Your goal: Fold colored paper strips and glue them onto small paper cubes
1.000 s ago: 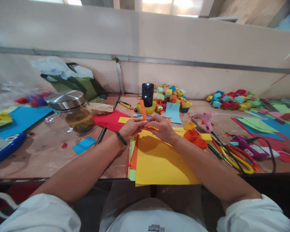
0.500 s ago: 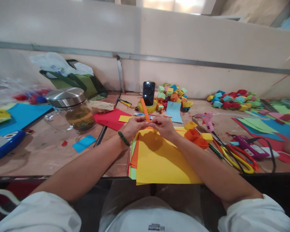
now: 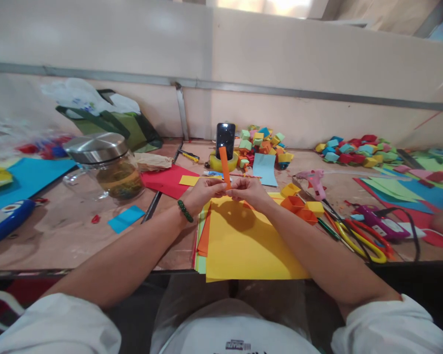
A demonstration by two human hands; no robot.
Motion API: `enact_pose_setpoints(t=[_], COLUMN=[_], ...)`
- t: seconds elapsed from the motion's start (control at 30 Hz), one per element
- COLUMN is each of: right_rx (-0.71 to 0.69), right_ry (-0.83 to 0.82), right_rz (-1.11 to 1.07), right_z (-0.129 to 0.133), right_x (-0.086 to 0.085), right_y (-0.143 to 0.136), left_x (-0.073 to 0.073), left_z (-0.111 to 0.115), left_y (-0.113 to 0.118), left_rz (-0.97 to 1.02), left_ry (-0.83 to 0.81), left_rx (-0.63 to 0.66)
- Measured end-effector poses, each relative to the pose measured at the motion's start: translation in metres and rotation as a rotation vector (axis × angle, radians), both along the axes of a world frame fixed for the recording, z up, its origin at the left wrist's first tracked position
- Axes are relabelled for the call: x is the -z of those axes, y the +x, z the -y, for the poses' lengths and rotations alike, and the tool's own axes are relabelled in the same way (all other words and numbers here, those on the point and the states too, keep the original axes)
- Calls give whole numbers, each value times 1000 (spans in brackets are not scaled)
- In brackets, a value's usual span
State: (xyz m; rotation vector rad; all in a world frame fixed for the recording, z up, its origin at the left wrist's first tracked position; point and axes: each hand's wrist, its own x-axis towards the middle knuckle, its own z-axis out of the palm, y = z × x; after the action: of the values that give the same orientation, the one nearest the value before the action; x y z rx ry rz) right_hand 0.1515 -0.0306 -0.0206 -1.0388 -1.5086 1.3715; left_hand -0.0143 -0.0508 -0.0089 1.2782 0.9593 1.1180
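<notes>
Left hand and right hand pinch an orange paper strip; I can't make out its near end.

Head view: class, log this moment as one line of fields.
left hand: holds orange strip | right hand: holds strip's lower end | beneath hands: yellow sheet | beyond strip: phone

phone behind paper strip

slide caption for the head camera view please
Left hand and right hand hold an orange paper strip over a yellow sheet.
</notes>
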Motion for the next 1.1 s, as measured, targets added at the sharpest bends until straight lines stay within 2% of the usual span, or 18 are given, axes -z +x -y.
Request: enact_pose_setpoints(t=[0.1,0.3,0.4,0.6,0.73,0.9,0.97,1.1], right_rx=[-5,-136,-117,-22,-77,-268,-248,-69], right_ry=[25,80,125,251,82,-113,-101,46], right_rz=[-10,-45,-52,-59,-130,-205,-216,-144], right_z=[0,-1,-2,0,0,1,2,-1], right_x=[0,1,2,6,0,-7,-6,-3], right_y=[0,5,4,-1,7,13,11,8], left_x=[1,5,7,8,3,-2,-1,3], left_z=[0,-7,-7,-3,-2,4,4,2], left_y=[0,0,1,2,0,1,1,0], left_rz=[-14,53,63,135,282,327,308,133], left_ry=[30,23,47,-87,-150,-250,-267,-237], left_rx=[8,-23,-32,-4,104,323,345,260])
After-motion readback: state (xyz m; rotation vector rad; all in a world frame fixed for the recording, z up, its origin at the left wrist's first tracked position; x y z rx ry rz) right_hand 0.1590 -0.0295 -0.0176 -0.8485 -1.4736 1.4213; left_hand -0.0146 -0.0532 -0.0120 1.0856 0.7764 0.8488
